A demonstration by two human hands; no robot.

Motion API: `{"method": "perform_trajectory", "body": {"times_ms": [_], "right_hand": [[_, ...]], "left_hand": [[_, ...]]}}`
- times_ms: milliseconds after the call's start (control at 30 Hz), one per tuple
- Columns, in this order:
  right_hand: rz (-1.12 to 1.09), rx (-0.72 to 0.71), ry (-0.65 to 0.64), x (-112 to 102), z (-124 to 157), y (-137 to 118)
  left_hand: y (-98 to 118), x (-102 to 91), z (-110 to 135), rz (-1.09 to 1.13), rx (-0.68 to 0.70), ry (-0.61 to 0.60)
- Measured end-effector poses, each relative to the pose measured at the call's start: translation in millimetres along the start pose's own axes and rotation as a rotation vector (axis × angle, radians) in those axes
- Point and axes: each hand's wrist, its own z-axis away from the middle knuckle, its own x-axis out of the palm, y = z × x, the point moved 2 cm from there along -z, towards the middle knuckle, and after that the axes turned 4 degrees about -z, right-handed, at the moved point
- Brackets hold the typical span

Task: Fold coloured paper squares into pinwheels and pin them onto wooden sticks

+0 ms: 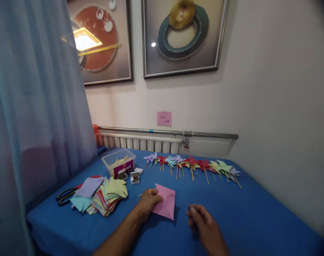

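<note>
My left hand [149, 203] grips a pink paper square [167, 202] by its left edge, above the blue-covered table. Slits run in from the paper's corners. The tip of a thin wooden stick [140, 195] pokes out to the left of that hand; the rest of it is hidden. Apart from the paper, to its right, my right hand [204, 224] has thumb and forefinger pinched together. Something small and dark may be between them, but it is too small to name.
A stack of cut paper squares [108, 195] lies left, beside black-handled scissors [67, 195]. Behind are a plastic tub of sticks [121, 165] and small boxes [134, 177]. Finished paper pinwheels [191, 163] line the table's back. A curtain [41, 106] hangs at left.
</note>
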Motion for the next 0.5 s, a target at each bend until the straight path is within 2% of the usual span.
{"method": "perform_trajectory", "body": {"times_ms": [100,200,267,367,433,500], "right_hand": [[-0.086,0.023,-0.029,5.6,-24.8,1.9],[-0.125,0.029,0.026,9.5,-25.8,1.7],[-0.156,0.01,0.052,11.6,-12.3,-12.1],[-0.279,-0.015,0.025,7.5,19.8,-49.2],[-0.32,-0.002,-0.077,-8.4,41.3,-67.3],[-0.29,0.025,-0.187,-40.1,58.7,-65.7]], "left_hand": [[3.3,-0.5,2.6,0.0,-0.011,0.004],[2.3,-0.8,2.8,-0.007,-0.01,-0.006],[-0.1,-0.3,1.9,-0.006,-0.009,-0.031],[-3.6,-0.1,0.5,0.006,0.001,-0.038],[-4.8,-0.1,0.0,-0.004,0.002,-0.031],[-4.9,0.2,0.1,-0.024,-0.009,-0.037]]}}
